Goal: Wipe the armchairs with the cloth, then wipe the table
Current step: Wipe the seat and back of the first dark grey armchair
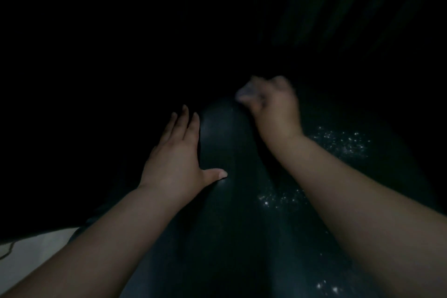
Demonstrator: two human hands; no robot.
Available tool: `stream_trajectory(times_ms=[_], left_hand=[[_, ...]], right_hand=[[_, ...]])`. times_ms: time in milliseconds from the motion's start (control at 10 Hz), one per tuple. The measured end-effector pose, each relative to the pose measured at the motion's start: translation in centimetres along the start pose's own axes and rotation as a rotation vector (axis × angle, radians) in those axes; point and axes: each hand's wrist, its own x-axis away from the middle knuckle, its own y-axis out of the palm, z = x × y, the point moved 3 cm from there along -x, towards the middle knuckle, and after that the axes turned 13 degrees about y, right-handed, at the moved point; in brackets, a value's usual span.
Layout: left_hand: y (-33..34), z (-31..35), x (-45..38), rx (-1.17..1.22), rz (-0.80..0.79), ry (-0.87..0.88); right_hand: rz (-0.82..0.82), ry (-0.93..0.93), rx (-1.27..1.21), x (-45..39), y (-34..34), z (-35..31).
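Cloth bunched in right hand – on dark armchair

Armchair: dark, near black, with a dull sheen under my hands.
Specks: white glints scattered on the armchair, right of its rounded ridge.
Cloth: pale grey, blurred.
Surface: white, left of the armchair.
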Motion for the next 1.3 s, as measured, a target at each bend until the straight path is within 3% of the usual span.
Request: stream_trajectory(times_ms=[100, 200, 300, 400, 500, 600, 700, 800, 900, 1000, 1100, 1200, 1300], left_hand=[[0.2, -0.2, -0.3, 0.007, -0.01, 0.0], [0.4, -0.4, -0.2, 0.024, -0.011, -0.007], [0.3, -0.2, -0.2, 0.024, 0.001, -0.009], [0.1, 0.0, -0.2, 0.013, -0.002, -0.009], [-0.1, -0.1, 0.0, 0.013, 0.003, -0.007], [-0.3, 0.0, 0.0, 0.022, -0.005, -0.002], [-0.6, 0.3, 0.0, -0.008, -0.021, 0.029], [-0.3, 1.5, 0.0, -0.065, -0.052, 0.112], [0.0, 2.8, -0.1, -0.091, -0.075, 0.149], [0.0, 3.8, -0.8, -0.11, -0.097, 0.166], [0.2, 5.1, -1.9, -0.121, -0.108, 0.172], [0.5, 6.4, -2.9, -0.109, -0.11, 0.188], [0.7, 6.9, -3.5, -0.109, -0.111, 0.213]], right_hand=[[-0.133, -0.261, -0.021, 0.7, 0.5, -1.3], [0.093, 0.048, -0.065, -2.9, -3.1, 1.7], [0.15, 0.201, 0.073, -3.2, -2.6, 2.3], [0.017, -0.043, -0.021, 0.5, 0.3, -1.1], [-0.093, -0.239, 0.051, 2.5, -0.3, -0.7], [0.087, 0.018, 0.032, 0.0, -4.3, 4.2], [0.084, 0.104, -0.095, 2.3, -3.7, 4.0], [-0.087, -0.116, -0.012, 6.6, -1.1, 1.3], [-0.021, -0.07, 0.01, 4.6, -3.4, 3.8], [0.157, 0.144, -0.046, 3.5, -6.0, 6.9], [0.004, -0.019, 0.032, 6.5, -3.2, 5.0], [0.007, -0.121, 0.111, 5.4, -4.8, 6.3], [0.196, 0.175, 0.139, 2.2, -9.4, 12.5]])
